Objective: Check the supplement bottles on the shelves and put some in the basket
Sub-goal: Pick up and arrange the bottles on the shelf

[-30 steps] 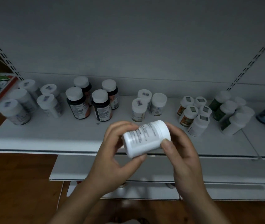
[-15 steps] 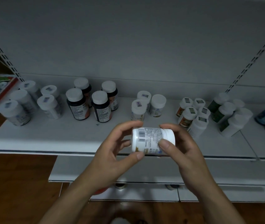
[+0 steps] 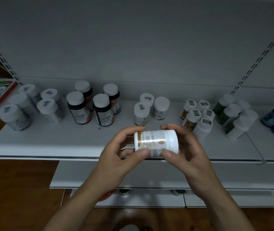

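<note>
Bottle (image 3: 156, 142) now gold-band side up

White supplement bottle (image 3: 156, 143), gold-banded label, horizontal, cap to the right, over the front edge of the shelf (image 3: 49, 140)

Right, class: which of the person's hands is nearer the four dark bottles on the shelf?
Left. The left hand lies in front and right of the dark bottles; the right hand is farther right, beyond the held white bottle.
</note>
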The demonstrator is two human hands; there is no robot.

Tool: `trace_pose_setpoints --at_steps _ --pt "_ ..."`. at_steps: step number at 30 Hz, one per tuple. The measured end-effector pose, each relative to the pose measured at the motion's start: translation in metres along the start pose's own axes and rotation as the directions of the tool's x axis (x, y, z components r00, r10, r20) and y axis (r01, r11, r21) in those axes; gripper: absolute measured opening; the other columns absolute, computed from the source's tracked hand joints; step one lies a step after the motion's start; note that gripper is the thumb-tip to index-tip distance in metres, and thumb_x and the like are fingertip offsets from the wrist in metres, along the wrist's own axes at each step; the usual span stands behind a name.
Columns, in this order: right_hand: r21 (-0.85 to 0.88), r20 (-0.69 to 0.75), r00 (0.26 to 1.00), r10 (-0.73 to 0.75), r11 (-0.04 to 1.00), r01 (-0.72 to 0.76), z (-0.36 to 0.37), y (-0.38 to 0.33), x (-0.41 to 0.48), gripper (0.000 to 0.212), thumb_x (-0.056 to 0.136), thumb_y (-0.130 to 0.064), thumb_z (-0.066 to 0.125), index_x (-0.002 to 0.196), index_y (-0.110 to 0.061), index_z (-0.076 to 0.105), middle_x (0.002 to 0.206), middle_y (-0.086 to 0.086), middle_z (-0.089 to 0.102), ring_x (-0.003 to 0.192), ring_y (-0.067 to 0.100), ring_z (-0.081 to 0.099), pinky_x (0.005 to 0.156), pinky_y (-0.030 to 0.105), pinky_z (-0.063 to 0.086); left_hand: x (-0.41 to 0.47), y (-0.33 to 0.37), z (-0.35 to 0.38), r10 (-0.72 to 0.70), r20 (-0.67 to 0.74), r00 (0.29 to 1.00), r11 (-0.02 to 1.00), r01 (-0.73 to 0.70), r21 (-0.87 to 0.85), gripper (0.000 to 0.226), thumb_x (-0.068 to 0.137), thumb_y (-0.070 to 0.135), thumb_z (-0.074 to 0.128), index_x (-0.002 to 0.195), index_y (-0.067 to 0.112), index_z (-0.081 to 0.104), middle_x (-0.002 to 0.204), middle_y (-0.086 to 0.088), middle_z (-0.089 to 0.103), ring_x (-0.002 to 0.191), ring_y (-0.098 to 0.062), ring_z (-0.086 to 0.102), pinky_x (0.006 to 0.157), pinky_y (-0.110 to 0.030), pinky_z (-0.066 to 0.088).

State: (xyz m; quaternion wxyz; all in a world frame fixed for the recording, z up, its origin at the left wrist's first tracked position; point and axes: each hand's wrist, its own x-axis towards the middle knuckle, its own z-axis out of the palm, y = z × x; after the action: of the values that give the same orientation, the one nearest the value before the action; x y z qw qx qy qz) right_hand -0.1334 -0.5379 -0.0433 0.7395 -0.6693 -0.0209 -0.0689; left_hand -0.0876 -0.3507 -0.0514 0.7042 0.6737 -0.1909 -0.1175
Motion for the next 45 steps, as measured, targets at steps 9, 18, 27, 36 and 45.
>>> trace_pose_setpoints --at_steps 9,18,27,36,45 --pt "-0.023 -0.057 0.998 0.028 0.999 -0.029 0.000 0.002 0.001 0.044 0.072 -0.034 0.071 0.115 -0.032 0.064 0.118 -0.005 0.066 0.112 0.015 0.062 0.076 0.026 0.055 -0.001 -0.004 0.003 0.017 0.023 1.000 0.995 -0.019 0.099 0.047 0.077 0.032 0.074 0.121 0.029 0.060 0.118 0.009 0.065 0.111 -0.012 0.063 0.090 -0.029 0.054" --pt "0.031 -0.091 0.994 0.055 0.998 -0.053 0.001 0.003 0.001 0.042 0.069 -0.036 0.072 0.111 -0.031 0.067 0.110 -0.005 0.069 0.105 0.012 0.064 0.073 0.022 0.054 -0.003 -0.003 0.003 0.006 0.062 0.998 0.999 -0.008 0.040 0.055 0.078 0.029 0.073 0.130 0.026 0.053 0.125 0.009 0.062 0.114 -0.014 0.062 0.090 -0.026 0.053" --pt "-0.006 -0.102 0.993 0.056 0.998 -0.057 -0.001 0.002 0.002 0.050 0.069 -0.040 0.071 0.118 -0.028 0.063 0.114 -0.005 0.069 0.110 0.014 0.064 0.075 0.021 0.054 -0.001 -0.005 0.004 -0.051 0.064 0.997 0.996 0.047 0.071 0.057 0.078 0.039 0.070 0.131 0.032 0.050 0.124 0.013 0.063 0.114 -0.008 0.062 0.090 -0.023 0.053" --pt "0.042 -0.084 0.996 0.043 0.998 -0.040 -0.002 0.005 0.005 0.062 0.067 -0.029 0.076 0.126 -0.027 0.057 0.118 -0.002 0.066 0.110 0.018 0.064 0.076 0.025 0.055 0.006 -0.003 0.008 -0.105 -0.035 0.994 0.992 0.107 0.064 0.035 0.090 0.052 0.059 0.114 0.028 0.063 0.105 0.012 0.071 0.093 -0.003 0.068 0.076 -0.022 0.055" --pt "0.005 -0.081 0.996 0.045 0.999 -0.045 -0.001 0.009 0.010 0.058 0.071 -0.034 0.073 0.126 -0.026 0.057 0.119 0.002 0.067 0.111 0.018 0.064 0.082 0.030 0.056 0.012 -0.005 0.011 -0.092 0.016 0.996 0.995 0.092 0.048 0.038 0.089 0.049 0.060 0.116 0.023 0.064 0.103 0.007 0.073 0.095 -0.007 0.069 0.079 -0.018 0.051"
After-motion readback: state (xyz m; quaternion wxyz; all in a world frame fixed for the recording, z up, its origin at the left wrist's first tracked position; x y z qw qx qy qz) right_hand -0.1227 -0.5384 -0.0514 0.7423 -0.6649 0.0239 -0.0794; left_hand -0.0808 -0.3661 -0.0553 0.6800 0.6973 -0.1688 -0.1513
